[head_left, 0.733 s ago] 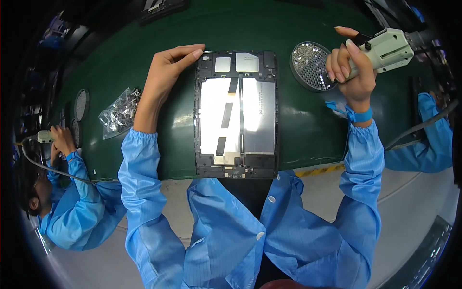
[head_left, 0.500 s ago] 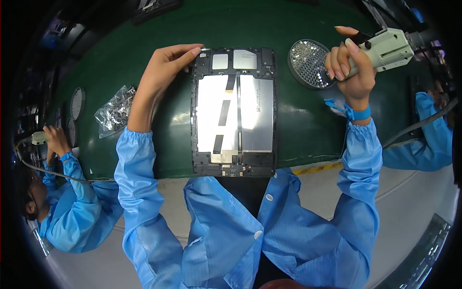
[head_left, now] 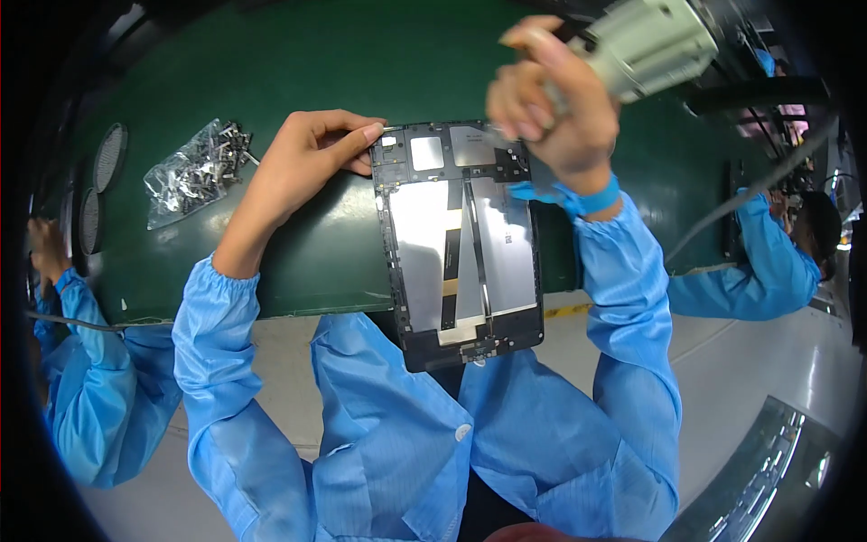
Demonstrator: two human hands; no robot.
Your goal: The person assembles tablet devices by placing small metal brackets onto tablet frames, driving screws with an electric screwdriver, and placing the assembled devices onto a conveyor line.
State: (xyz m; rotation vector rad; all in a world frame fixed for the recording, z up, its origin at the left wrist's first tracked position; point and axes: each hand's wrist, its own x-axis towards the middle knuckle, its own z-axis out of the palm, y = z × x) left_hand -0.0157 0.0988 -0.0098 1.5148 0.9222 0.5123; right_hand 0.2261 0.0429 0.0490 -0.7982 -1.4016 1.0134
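A black tablet frame [head_left: 461, 239] with shiny silver panels lies on the green mat [head_left: 271, 81], its near end over the table edge. My left hand [head_left: 312, 154] rests on the frame's top left corner, fingers together and pressing. My right hand [head_left: 546, 104] grips a pale grey electric screwdriver [head_left: 650, 41] and holds it over the frame's top right corner. The tool's tip is hidden behind my fingers. A blue strap circles my right wrist.
A clear bag of small metal parts [head_left: 194, 167] lies on the mat at the left. Round mesh dishes [head_left: 108, 158] stand by the left rim. People in blue coats work at the far left [head_left: 72, 361] and far right [head_left: 768, 262]. A cable [head_left: 750, 190] hangs from the tool.
My right hand has brought the screwdriver from beside the mesh dish at the right over to the frame's top right corner. The view has closed in on the frame. My left hand stays at the corner.
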